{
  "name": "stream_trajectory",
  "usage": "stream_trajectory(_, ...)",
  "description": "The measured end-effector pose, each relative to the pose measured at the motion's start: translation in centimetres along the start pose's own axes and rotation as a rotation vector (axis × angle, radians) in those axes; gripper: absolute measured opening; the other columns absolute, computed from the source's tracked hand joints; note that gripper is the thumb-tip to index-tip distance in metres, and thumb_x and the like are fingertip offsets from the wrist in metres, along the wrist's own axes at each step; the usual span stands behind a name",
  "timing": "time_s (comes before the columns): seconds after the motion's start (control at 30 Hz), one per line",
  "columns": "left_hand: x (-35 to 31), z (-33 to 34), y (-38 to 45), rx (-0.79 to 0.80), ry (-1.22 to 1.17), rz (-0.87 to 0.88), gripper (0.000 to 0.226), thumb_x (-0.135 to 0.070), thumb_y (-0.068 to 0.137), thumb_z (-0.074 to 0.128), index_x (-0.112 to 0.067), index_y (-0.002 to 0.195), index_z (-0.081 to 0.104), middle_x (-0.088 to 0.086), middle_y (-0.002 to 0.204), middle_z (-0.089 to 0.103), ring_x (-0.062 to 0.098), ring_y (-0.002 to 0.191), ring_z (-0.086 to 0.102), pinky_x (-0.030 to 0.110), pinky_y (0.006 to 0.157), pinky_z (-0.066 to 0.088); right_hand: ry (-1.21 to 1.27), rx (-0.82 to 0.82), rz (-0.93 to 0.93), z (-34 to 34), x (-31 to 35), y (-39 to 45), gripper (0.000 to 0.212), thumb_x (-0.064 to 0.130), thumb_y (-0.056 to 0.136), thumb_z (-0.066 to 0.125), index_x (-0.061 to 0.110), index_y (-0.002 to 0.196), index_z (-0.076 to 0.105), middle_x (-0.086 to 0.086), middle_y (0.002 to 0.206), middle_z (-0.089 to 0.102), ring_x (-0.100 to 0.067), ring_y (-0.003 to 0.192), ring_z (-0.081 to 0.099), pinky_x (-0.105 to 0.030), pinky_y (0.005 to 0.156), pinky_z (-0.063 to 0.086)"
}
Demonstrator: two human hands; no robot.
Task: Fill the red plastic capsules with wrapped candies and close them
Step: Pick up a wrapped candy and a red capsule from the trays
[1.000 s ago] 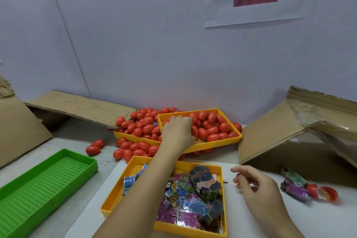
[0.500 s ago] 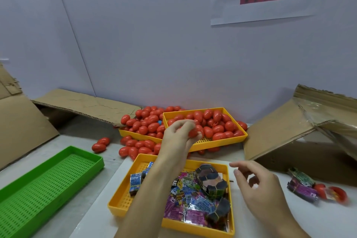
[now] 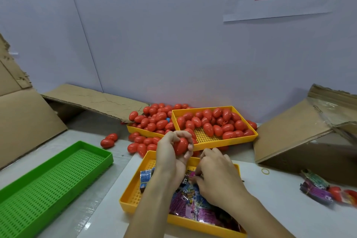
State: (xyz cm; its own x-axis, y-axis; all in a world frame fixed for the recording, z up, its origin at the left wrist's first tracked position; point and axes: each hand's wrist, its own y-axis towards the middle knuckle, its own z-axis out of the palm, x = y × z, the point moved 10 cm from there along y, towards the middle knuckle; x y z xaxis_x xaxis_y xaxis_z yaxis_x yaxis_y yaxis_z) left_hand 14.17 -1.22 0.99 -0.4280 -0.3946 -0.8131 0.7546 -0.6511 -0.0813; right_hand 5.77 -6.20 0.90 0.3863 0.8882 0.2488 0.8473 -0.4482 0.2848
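My left hand [image 3: 170,158] grips one closed red capsule [image 3: 181,146], held above the far end of the yellow candy tray [image 3: 129,200]. That tray holds several wrapped candies [image 3: 146,175] in blue, pink and purple. My right hand [image 3: 218,179] reaches down into it with its fingers curled among the wrappers. The fingertips are hidden, so I cannot tell whether they hold a candy. Behind the hands, a yellow tray [image 3: 222,144] is heaped with red capsules [image 3: 216,123].
A second yellow tray [image 3: 143,132] of capsules sits behind on the left, with loose capsules [image 3: 109,139] spilled around it. A green perforated tray [image 3: 48,179] lies at the left. Cardboard boxes stand at left [image 3: 23,121] and right [image 3: 301,131]. More candy packs [image 3: 316,189] lie at the right.
My left hand lifted a red capsule out of the back tray and drew it toward me. My right hand moved left and down into the candy tray.
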Motion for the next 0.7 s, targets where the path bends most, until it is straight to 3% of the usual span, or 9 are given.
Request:
stream_trajectory(0.13, -0.2, -0.1, 0.0, 0.002, 0.012, 0.011, 0.026, -0.001, 0.082, 0.034, -0.001, 0.069, 0.057, 0.011, 0.067, 0.055, 0.017, 0.052, 0.048, 0.020, 0.039, 0.034, 0.172, -0.059, 0.077, -0.7, -1.2, -0.1, 0.023, 0.038, 0.089, 0.059, 0.024, 0.078, 0.073, 0.013, 0.088, 0.051, -0.008, 0.091, 0.045, -0.029, 0.078, 0.043)
stream_trajectory(0.27, -0.4, 0.1, -0.1, 0.016, 0.009, 0.028, 0.027, -0.001, 0.082, 0.034, -0.001, 0.068, 0.058, 0.010, 0.065, 0.056, 0.016, 0.051, 0.048, 0.020, 0.039, 0.035, 0.705, -0.196, 0.259, -2.4, -4.2, -1.0, 0.022, 0.027, 0.089, 0.064, 0.023, 0.069, 0.073, 0.004, 0.072, 0.068, -0.009, 0.073, 0.062, -0.023, 0.060, 0.052)
stream_trajectory(0.37, 0.3, 0.9, -0.3, 0.031, 0.043, 0.023, 0.030, 0.000, 0.084, 0.035, -0.002, 0.066, 0.059, 0.008, 0.063, 0.055, 0.016, 0.049, 0.046, 0.020, 0.038, 0.033, 1.164, -0.159, 0.424, -2.0, -6.1, -2.4, 0.021, 0.023, 0.093, 0.062, 0.023, 0.078, 0.077, -0.003, 0.076, 0.073, -0.016, 0.072, 0.070, -0.028, 0.049, 0.055)
stream_trajectory(0.47, 1.6, 2.5, -0.9, 0.104, 0.284, 0.023, 0.032, -0.003, 0.089, 0.048, -0.007, 0.064, 0.067, 0.006, 0.061, 0.052, 0.014, 0.046, 0.043, 0.021, 0.039, 0.031, 1.345, -0.161, 0.548, -1.9, -8.4, -4.2, 0.022, 0.022, 0.093, 0.061, 0.022, 0.080, 0.078, -0.008, 0.079, 0.075, -0.016, 0.068, 0.071, -0.022, 0.052, 0.052)
stream_trajectory(0.6, 4.4, 5.9, -2.5, 0.307, 0.719, 0.047, 0.018, -0.029, 0.087, 0.073, -0.014, 0.078, 0.075, 0.001, 0.057, 0.056, 0.009, 0.045, 0.050, 0.020, 0.044, 0.042, 1.368, -0.231, 0.666, -1.8, -11.8, -6.7, 0.019, 0.026, 0.092, 0.062, 0.023, 0.084, 0.079, -0.007, 0.082, 0.074, -0.017, 0.080, 0.065, -0.031, 0.066, 0.049)
stream_trajectory(0.7, 5.5, 7.5, -3.4, 0.346, 0.981, 0.163, 0.019, -0.042, 0.080, 0.078, -0.023, 0.078, 0.076, -0.005, 0.060, 0.066, 0.007, 0.054, 0.059, 0.019, 0.052, 0.049, 1.368, -0.267, 0.657, -2.5, -12.7, -7.6, 0.019, 0.026, 0.092, 0.062, 0.028, 0.084, 0.079, -0.004, 0.079, 0.074, -0.015, 0.079, 0.066, -0.033, 0.070, 0.050)
